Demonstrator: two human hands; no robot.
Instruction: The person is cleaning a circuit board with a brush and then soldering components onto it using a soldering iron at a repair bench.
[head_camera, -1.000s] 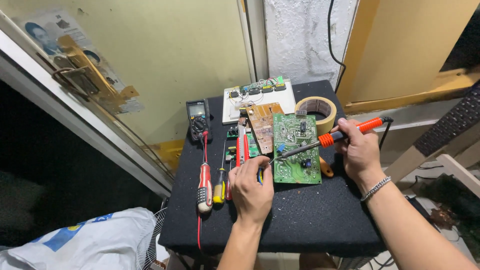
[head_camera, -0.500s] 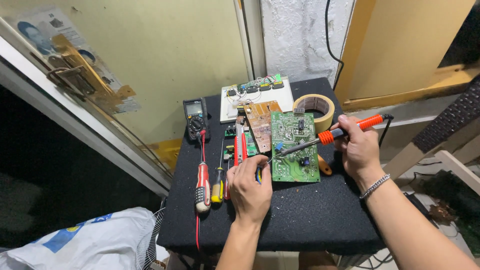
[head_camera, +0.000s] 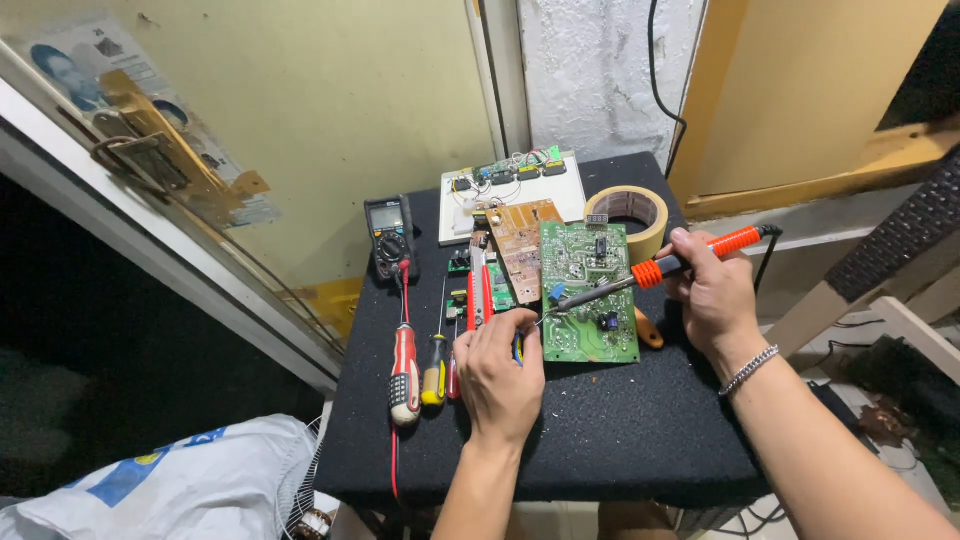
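the right hand (head_camera: 712, 295) stays wrapped around the orange soldering iron (head_camera: 665, 265), its tip now near the left edge of the green circuit board (head_camera: 590, 292) lying on the black table (head_camera: 600, 430). the left hand (head_camera: 500, 378) (fingers curled) pinches something thin there; little else has shifted, so the work carries on.
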